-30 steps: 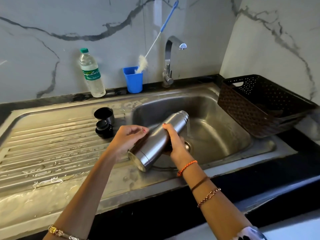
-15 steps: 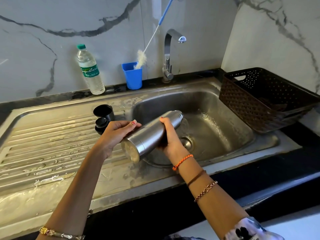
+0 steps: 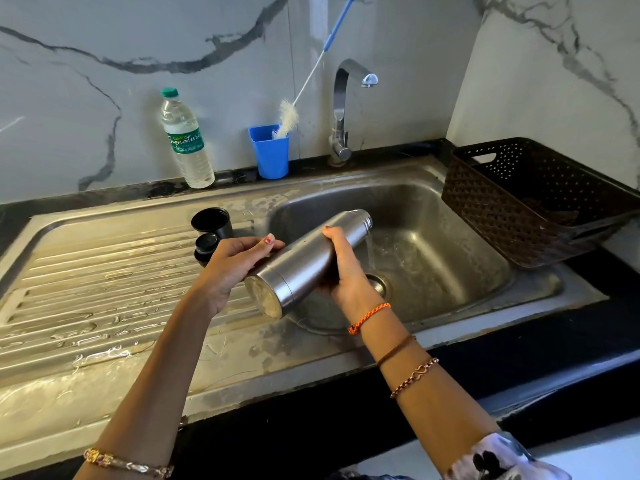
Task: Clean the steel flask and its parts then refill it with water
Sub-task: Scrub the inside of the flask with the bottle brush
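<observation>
While both hands tilt it, steel flask (image 3: pixel 304 261) pours water.

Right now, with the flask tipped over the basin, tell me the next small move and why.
Probably raise the base a little more so the steel flask drains fully. Both the left hand and the right hand grip it, mouth angled down over the sink, and water is running from its mouth. The tap looks off.
</observation>
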